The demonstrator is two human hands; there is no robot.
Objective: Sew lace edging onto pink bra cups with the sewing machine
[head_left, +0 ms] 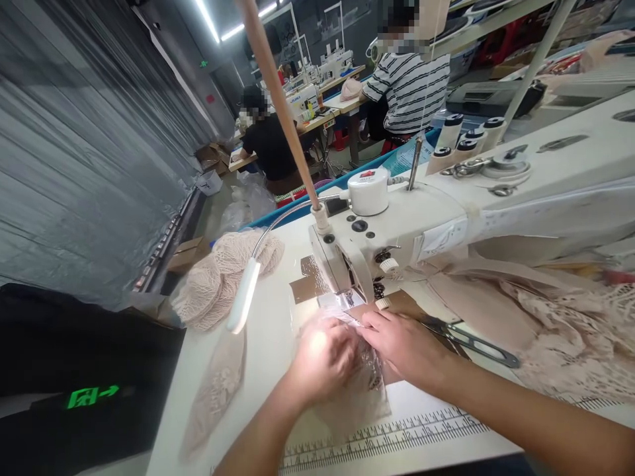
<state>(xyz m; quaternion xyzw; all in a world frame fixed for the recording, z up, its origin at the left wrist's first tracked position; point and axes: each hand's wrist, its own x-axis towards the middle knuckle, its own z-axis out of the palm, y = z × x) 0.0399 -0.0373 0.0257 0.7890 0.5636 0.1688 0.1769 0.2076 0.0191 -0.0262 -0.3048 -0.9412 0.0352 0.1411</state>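
Observation:
My left hand (325,354) is curled, its fingers closed on a sheer pale pink lace piece (371,380) just in front of the sewing machine's (342,264) needle area. My right hand (399,340) lies to the right of it, thumb and fingers pinching the edge of the same lace. The hands almost meet, and they hide much of the fabric. Beside my right wrist lies a slim metal tool with a slotted handle (483,347), its tip partly hidden. A small lamp (245,297) on a bendy neck lights the spot.
Bunched lace (223,277) and a flat lace piece (215,396) lie at left. More pink fabric (536,324) is heaped at right. A printed ruler (377,444) runs along the front edge. Thread cones (451,132) stand behind. Two people sit at other machines beyond.

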